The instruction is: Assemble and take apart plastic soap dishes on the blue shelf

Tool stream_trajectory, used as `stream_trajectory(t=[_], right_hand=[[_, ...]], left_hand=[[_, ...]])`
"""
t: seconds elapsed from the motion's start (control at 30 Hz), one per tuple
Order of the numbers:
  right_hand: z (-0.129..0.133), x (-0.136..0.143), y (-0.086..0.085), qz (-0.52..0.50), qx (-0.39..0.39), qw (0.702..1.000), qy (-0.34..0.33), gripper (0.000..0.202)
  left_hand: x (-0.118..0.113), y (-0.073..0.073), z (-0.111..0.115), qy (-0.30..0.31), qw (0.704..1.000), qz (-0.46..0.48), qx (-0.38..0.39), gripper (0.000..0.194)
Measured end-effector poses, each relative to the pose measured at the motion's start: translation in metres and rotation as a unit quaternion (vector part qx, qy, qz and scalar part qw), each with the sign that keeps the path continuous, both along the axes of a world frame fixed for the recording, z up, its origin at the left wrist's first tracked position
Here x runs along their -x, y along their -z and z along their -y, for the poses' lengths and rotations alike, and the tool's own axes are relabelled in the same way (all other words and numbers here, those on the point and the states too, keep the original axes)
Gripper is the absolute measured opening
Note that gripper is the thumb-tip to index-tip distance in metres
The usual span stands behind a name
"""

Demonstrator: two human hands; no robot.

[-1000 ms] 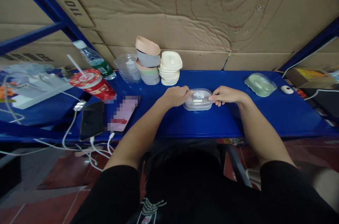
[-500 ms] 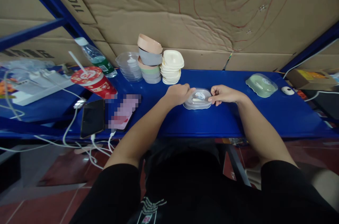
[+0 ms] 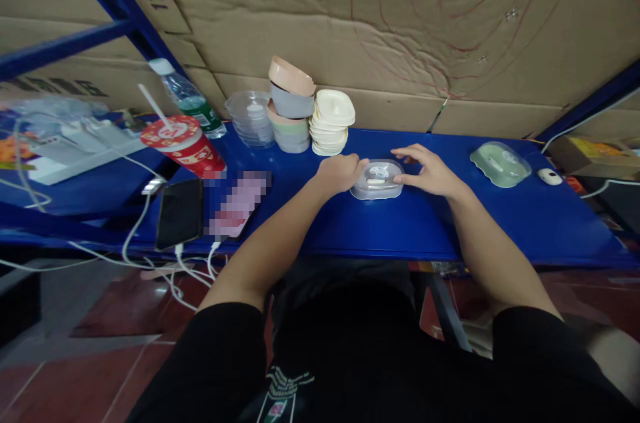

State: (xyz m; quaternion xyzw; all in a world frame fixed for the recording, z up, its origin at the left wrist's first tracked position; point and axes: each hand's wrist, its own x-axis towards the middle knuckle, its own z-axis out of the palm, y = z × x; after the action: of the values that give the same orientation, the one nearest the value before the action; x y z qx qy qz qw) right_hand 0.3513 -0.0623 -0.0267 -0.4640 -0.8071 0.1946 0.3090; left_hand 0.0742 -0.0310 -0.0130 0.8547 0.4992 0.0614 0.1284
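Back from the table edge [image 3: 350,253], a box [image 3: 377,184] is gripped by the left hand [image 3: 339,175]; the right hand [image 3: 427,171] is spread beside it.

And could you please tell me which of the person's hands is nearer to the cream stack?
Left: the left hand is just in front of the cream stack, while the right hand is farther off to the right, by the middle lidded container.

The clear cover [image 3: 385,174] is smooth, glossy plastic.
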Motion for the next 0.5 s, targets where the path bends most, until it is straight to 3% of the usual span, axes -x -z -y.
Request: stream_trajectory(t=[0.1,0.17,0.27,0.4,0.5], right_hand=[[-0.001,0.003,0.001,0.047,-0.036,0.995,-0.076,0.055],[-0.003,-0.001,0.002,0.082,-0.031,0.994,-0.072,0.049],[-0.005,-0.020,0.001,0.159,-0.034,0.985,0.061,0.049],[-0.003,-0.049,-0.003,0.238,-0.057,0.920,0.305,0.060],[-0.005,-0.054,-0.004,0.200,-0.096,0.912,0.346,0.068]], left_hand=[[-0.003,0.007,-0.007,-0.029,0.998,0.055,0.004,0.064],[-0.004,0.010,-0.012,-0.047,0.994,0.095,0.000,0.061],[-0.001,0.011,-0.018,-0.065,0.987,0.142,-0.027,0.049],[0.005,0.008,-0.020,-0.070,0.976,0.186,-0.092,0.050],[0.010,0.008,-0.024,-0.079,0.964,0.214,-0.137,0.061]])
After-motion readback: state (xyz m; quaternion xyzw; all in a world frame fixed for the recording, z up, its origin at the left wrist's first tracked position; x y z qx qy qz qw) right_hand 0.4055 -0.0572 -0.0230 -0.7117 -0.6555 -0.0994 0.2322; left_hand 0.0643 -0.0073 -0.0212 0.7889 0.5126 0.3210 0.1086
